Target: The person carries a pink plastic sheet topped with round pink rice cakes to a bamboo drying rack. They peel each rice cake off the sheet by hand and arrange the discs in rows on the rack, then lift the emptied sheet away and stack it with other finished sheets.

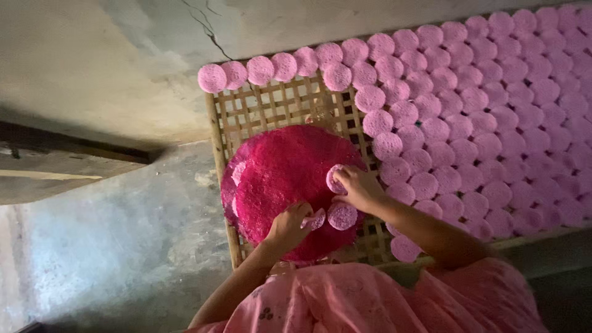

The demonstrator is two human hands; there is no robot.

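A round dark-pink sheet (280,179) lies on a woven bamboo lattice tray (259,108). My left hand (290,225) rests on the sheet's near edge and pinches a small pale-pink disc (317,220). My right hand (357,188) is at the sheet's right edge, fingers closed on another small pink disc (334,179). A third loose disc (342,216) lies on the sheet between my hands. Rows of many pink discs (481,117) cover the tray's right part, overlapping like scales.
The tray sits on a grey concrete floor (123,246) beside a cracked plaster wall (123,61). A dark ledge (61,166) runs at the left. My pink garment (370,302) fills the bottom of the view.
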